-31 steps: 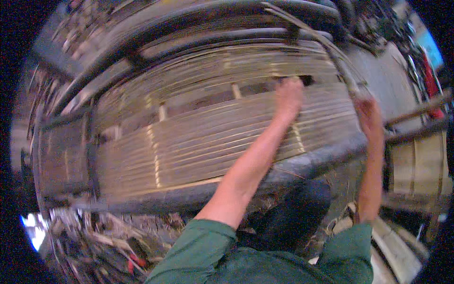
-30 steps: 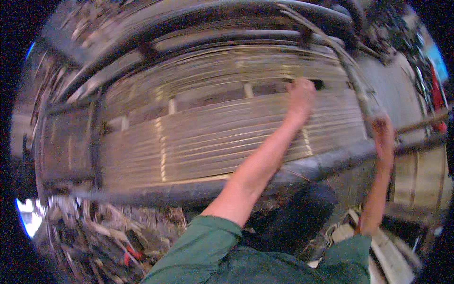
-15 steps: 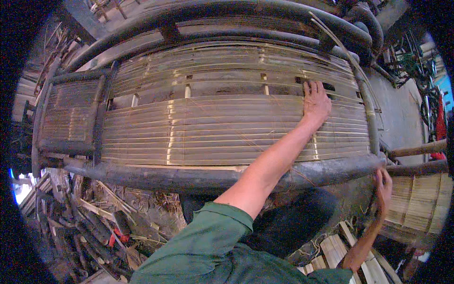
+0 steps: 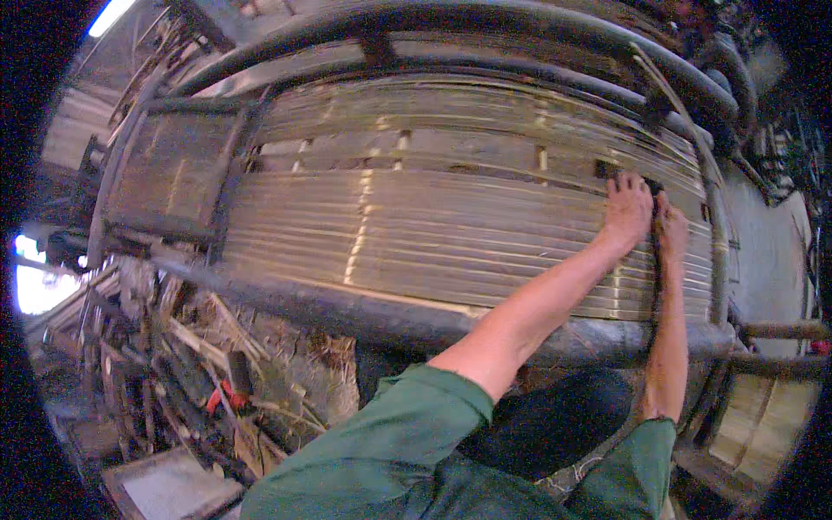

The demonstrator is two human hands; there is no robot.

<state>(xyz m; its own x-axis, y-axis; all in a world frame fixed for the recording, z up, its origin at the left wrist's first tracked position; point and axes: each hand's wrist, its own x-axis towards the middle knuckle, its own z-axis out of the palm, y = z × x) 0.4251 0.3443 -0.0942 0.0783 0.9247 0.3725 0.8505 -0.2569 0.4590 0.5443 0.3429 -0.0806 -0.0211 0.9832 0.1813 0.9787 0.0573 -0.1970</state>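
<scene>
A wide panel of thin bamboo slats (image 4: 451, 230) lies in a frame of thick dark poles (image 4: 373, 308), like a bench or bed. A long gap between slats crosses its upper middle. At the right end of this gap, my left hand (image 4: 629, 212) rests on the slats with fingers bent together over a slat edge. Close beside it, my right hand (image 4: 672, 232) reaches in with fingers drawn together near a dark opening (image 4: 650, 185). Its fingertips are blurred, and what they hold is hidden.
A smaller framed slat section (image 4: 165, 178) adjoins on the left. A thin bent strip (image 4: 672, 95) crosses the far right corner. Cut wood (image 4: 156, 373) and a red thing (image 4: 228, 397) lie on the floor at lower left. Another person (image 4: 724, 69) is at the far right.
My right hand has come up from the near right corner of the frame to the slats beside my left hand. My left hand stays at the gap. The whole view has shifted.
</scene>
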